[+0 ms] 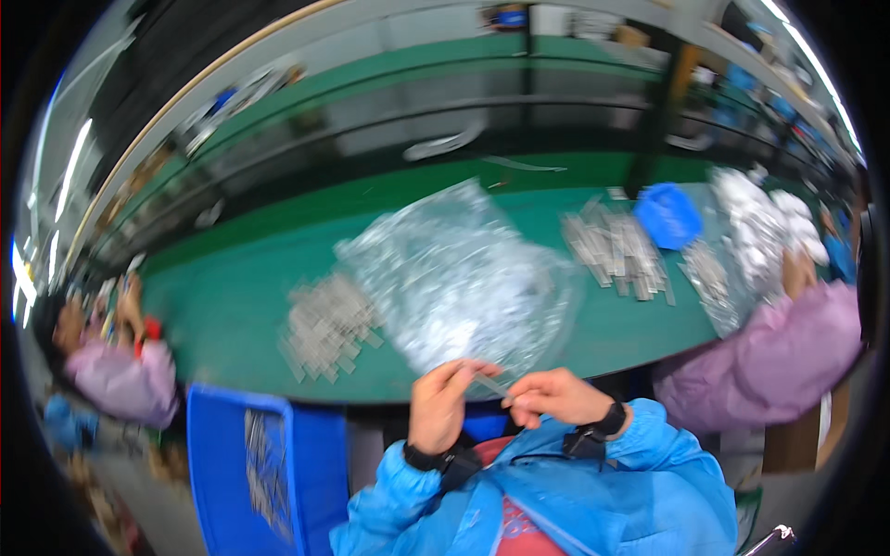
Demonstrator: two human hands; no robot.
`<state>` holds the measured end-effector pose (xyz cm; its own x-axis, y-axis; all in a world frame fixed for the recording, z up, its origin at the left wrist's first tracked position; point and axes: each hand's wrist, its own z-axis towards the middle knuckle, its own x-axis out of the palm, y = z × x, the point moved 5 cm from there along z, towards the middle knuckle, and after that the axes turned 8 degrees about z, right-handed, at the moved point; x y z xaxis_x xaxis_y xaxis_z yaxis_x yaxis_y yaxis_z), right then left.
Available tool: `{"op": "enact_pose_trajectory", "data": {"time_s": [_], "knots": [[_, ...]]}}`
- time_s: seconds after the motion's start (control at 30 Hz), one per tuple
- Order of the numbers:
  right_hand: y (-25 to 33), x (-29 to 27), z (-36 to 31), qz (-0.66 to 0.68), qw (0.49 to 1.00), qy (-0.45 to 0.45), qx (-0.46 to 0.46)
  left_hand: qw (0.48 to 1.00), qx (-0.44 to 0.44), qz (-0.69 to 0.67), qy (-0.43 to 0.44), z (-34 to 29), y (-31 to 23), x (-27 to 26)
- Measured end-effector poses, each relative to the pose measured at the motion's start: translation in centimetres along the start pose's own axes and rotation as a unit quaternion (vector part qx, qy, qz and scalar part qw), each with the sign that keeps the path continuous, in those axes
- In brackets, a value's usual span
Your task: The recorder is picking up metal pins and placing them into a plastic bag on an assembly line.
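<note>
Between my two hands, just over the near edge of the green table, is a small, thin, clear strip (489, 383). My left hand (441, 402) pinches its left end, and the fingers of my right hand (559, 397) close on its right end. Directly beyond them lies a large clear plastic bag (464, 278), crumpled and spread over the table. A pile of similar pale strips (329, 326) sits left of the bag. Another heap of strips (616, 246) lies to its right. Motion blur hides the strip's finer detail.
A blue bin (320, 473) with thin strips inside stands at my lower left. On the right are a blue bowl (667, 216) and white bundles (749, 222). Co-workers in pink sleeves (760, 357) sit at both sides. A rail and shelf run behind the green table (222, 306).
</note>
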<state>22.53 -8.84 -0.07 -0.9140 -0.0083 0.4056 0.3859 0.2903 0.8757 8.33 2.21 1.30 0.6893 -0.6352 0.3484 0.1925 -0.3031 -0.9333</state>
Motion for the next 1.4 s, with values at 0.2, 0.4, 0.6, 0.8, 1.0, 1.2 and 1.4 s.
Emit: {"op": "enact_pose_trajectory", "data": {"time_s": [0.2, 0.4, 0.6, 0.8, 1.0, 1.2, 1.4], "knots": [[4.7, -5.7, -5.1, -0.223, 0.908, -0.275, -0.223, 0.99, 0.07, 0.091, -0.087, -1.7, -1.8, -0.8], [8.2, -19.5, -16.6, -0.55, 0.515, -0.637, -0.163, 0.98, 0.093, 0.15, -0.088, -1.7, -2.3, -1.6], [9.0, -23.8, -17.6, -0.621, 0.422, -0.646, -0.138, 0.974, 0.087, 0.181, -0.106, -1.6, -2.4, -3.6], [6.8, -22.2, -8.9, -0.642, 0.549, -0.53, -0.077, 0.94, 0.1, 0.248, -0.213, -3.6, -4.3, -6.6], [4.4, -32.5, -16.2, -0.648, 0.523, -0.553, -0.015, 0.885, 0.132, 0.357, -0.267, -3.2, -6.3, -11.9], [8.5, -21.3, -10.5, -0.595, 0.603, -0.505, -0.167, 0.612, 0.057, 0.699, -0.364, -3.9, -8.1, -20.2], [10.6, -2.1, 0.2, -0.533, 0.749, -0.273, -0.283, 0.543, -0.049, 0.704, -0.456, -4.3, -6.2, -29.4]]}}
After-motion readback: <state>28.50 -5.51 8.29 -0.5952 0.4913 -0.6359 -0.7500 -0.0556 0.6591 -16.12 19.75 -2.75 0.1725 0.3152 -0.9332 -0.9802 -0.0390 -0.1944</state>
